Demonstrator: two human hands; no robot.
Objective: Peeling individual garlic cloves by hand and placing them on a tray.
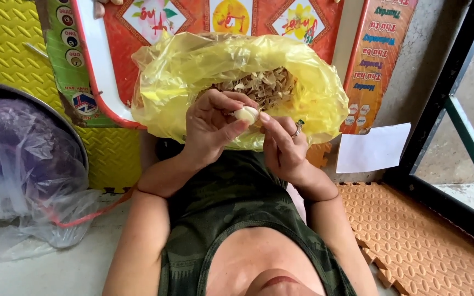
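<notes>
- Yellow textured floor matting (pixel 6 49) fills the upper left of the head view, with orange foam tiles (pixel 412 235) at lower right and a dark metal door frame (pixel 456 82) along the right edge.
- Leaning at the top is a large red and white calendar board (pixel 111 77) with flower pictures, partly covered by what lies in front.
- At left sits a round dark basin (pixel 34 104) holding clear crumpled plastic (pixel 23 175).
- In the middle, an open yellow plastic bag (pixel 314 93) holds a heap of dry, papery peelings (pixel 264 85); judging by that heap, a good deal of peeling is already done.
- The left hand (pixel 209 129) and right hand (pixel 283 145) are brought close together just over the bag's near edge, fingertips pinching from both sides.
- Between them is a pale garlic clove (pixel 246 114), gripped by both hands; it looks mostly bare and smooth, so little skin seems left on this one.
- No supply of unpeeled cloves shows, so how much remains cannot be told.
- A ring (pixel 298 129) sits on a right finger.
</notes>
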